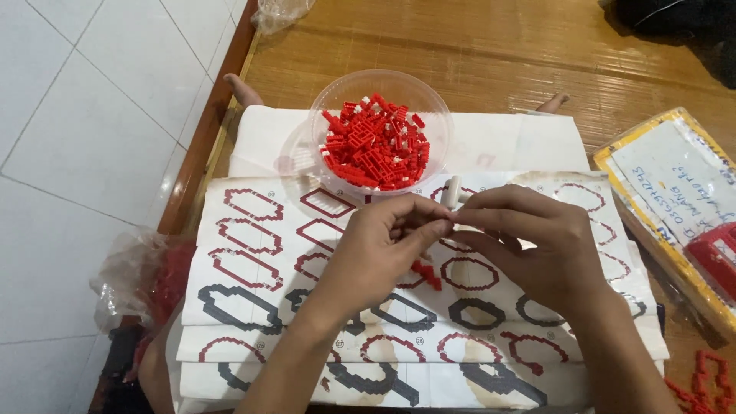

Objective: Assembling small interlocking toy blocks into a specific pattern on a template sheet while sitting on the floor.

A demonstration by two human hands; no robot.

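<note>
Both hands meet above the unfolded instruction sheet [253,253] printed with red and black ring diagrams. The left hand [383,241] and right hand [537,245] are together, fingertips pinched on a small piece that is too hidden to identify; a white tool [452,190] projects upward between them. A small red brick assembly [426,274] lies on the sheet below the hands. The clear bowl [330,92] of red bricks [372,142] stands just beyond them.

Both forearms reach in from the near edge and meet in the middle. The left hand [383,245] and right hand [537,238] touch fingertip to fingertip, fingers curled and pinched.
</note>
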